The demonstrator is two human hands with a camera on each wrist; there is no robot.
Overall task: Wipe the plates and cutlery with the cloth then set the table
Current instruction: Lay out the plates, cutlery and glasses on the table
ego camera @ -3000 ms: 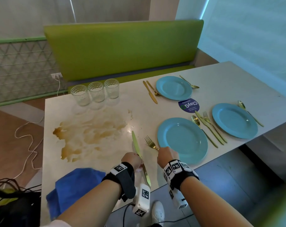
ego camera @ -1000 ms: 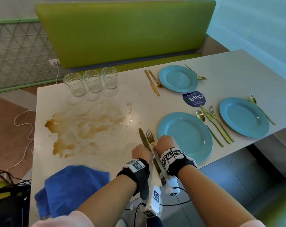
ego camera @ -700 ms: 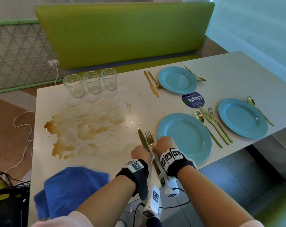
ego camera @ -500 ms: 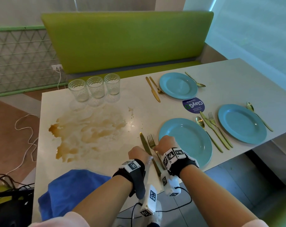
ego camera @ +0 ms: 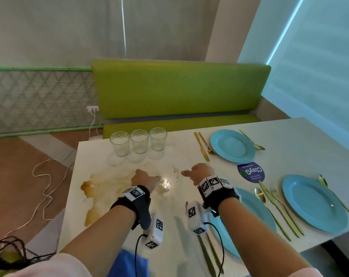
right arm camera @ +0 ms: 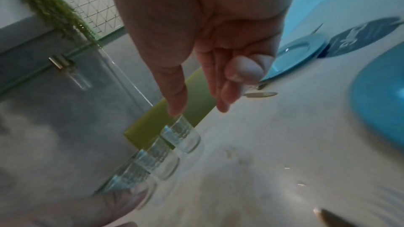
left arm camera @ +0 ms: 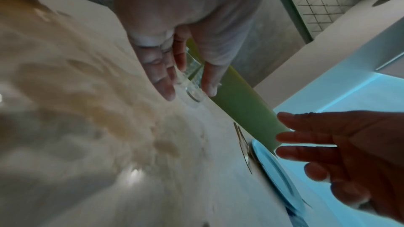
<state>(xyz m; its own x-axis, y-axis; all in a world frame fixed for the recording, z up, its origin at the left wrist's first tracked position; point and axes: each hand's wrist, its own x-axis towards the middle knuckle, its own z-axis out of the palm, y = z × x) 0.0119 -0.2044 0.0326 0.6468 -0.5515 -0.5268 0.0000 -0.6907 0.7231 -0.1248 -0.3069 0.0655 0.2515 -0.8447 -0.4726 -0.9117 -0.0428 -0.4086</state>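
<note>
Both my hands hover empty over the white table (ego camera: 189, 154), short of three clear glasses (ego camera: 139, 141) in a row at its far edge. My left hand (ego camera: 144, 177) is open above the brown spill (ego camera: 109, 188), fingers straight, as the left wrist view (left arm camera: 189, 92) shows. To its right my right hand (ego camera: 195, 172) is open too, fingers relaxed (right arm camera: 200, 109) and pointing at the glasses (right arm camera: 183, 134). A gold knife (ego camera: 204, 254) and fork (ego camera: 214, 254) lie left of the near blue plate (ego camera: 255, 214), which my right forearm partly hides. The blue cloth (ego camera: 127, 262) lies at the near edge.
Two more blue plates, one far (ego camera: 232, 145) and one at the right (ego camera: 314, 202), have gold cutlery beside them. A round purple sticker (ego camera: 250, 172) lies between the plates. A green bench (ego camera: 177, 90) stands behind the table. A white cable (ego camera: 46, 188) trails on the floor at the left.
Both hands have let go of the knife and fork beside the near plate, and have risen and moved forward over the spill towards the glasses. The head view has tilted up.
</note>
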